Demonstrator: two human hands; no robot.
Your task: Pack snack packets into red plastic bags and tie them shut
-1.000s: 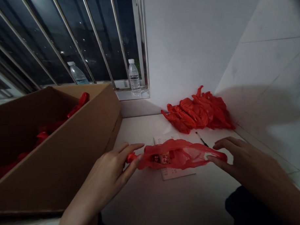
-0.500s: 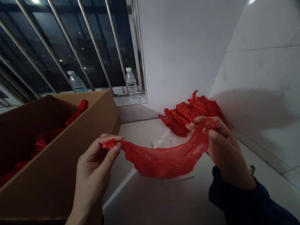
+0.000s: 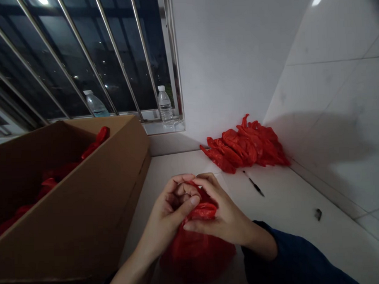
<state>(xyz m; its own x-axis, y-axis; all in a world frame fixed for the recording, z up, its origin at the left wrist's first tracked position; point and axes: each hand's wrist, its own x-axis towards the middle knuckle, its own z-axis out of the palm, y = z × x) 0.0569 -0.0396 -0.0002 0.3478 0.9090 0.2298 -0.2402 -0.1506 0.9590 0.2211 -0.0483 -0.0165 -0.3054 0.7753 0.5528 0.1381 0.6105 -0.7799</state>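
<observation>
My left hand (image 3: 167, 213) and my right hand (image 3: 218, 215) meet low in the middle of the view, fingers closed around the gathered neck of a red plastic bag (image 3: 196, 257). The bag's puffed body sags below them, toward me, and its top shows between my fingers. Whatever is inside it is hidden. Farther off on the white surface lies a heap of flattened red plastic bags (image 3: 245, 147) against the wall.
On my left stands a cardboard box (image 3: 73, 204) holding red bags (image 3: 54, 180). A slim dark tool (image 3: 254, 183) and a small dark scrap (image 3: 318, 214) lie on the white counter (image 3: 287, 196). Plastic water bottles (image 3: 165, 107) stand on the barred window's sill.
My hands have moved together and down, and the bag stretched between them is now gathered and bunched. The white sheet beneath it is mostly hidden.
</observation>
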